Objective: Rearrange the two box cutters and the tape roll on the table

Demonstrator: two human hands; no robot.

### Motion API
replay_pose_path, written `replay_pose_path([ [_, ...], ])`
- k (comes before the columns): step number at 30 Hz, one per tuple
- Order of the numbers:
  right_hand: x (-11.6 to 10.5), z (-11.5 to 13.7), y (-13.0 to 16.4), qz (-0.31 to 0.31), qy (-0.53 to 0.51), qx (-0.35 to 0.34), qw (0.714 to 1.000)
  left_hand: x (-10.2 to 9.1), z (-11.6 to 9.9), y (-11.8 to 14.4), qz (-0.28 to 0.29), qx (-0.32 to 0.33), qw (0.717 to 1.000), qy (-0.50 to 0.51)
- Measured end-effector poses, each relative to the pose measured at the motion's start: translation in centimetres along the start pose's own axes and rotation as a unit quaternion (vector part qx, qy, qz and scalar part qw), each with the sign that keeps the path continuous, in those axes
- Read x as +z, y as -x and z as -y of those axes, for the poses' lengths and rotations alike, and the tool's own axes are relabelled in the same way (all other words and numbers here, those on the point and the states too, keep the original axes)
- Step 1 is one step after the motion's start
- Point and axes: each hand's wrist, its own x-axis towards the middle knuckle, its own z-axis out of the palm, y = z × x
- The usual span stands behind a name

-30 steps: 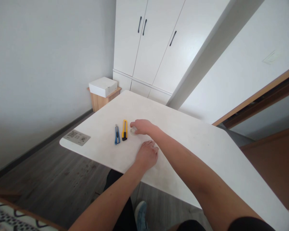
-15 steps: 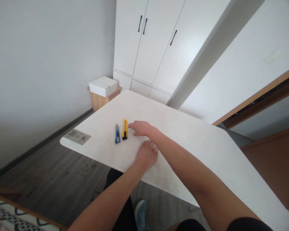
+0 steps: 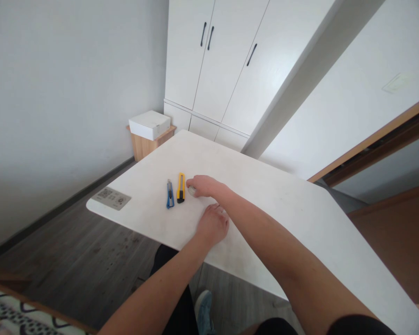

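Observation:
My right hand (image 3: 204,186) reaches across the white table (image 3: 251,186) with its fingers curled round a small, round, translucent thing (image 3: 192,190) that looks like a roll of clear tape. Just to its left lies a yellow utility knife (image 3: 181,188) with a black end. Beside that is a blue utility knife (image 3: 170,194), roughly parallel to it. Nearer to me, my left hand (image 3: 214,223) rests on the tabletop under my right forearm. Its fingers are bent and closed, and whatever they may hold is hidden.
A grey printed label (image 3: 111,198) is stuck on the table's left corner. Past the far edge, a white box (image 3: 149,124) sits on a small wooden stand (image 3: 144,148). White cabinets (image 3: 226,70) with dark handles line the back.
Hardly anything differs. Both hands and the two knives keep their places; the fingers of my right hand shift only very slightly at the round thing.

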Motion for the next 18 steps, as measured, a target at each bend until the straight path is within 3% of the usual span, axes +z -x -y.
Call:
replay_pose_path([
  [18, 0.68, 0.34, -0.27, -0.006, -0.007, 0.019, 1.0, -0.21, -0.12, -0.1, 0.013, 0.005, 1.0, -0.006],
])
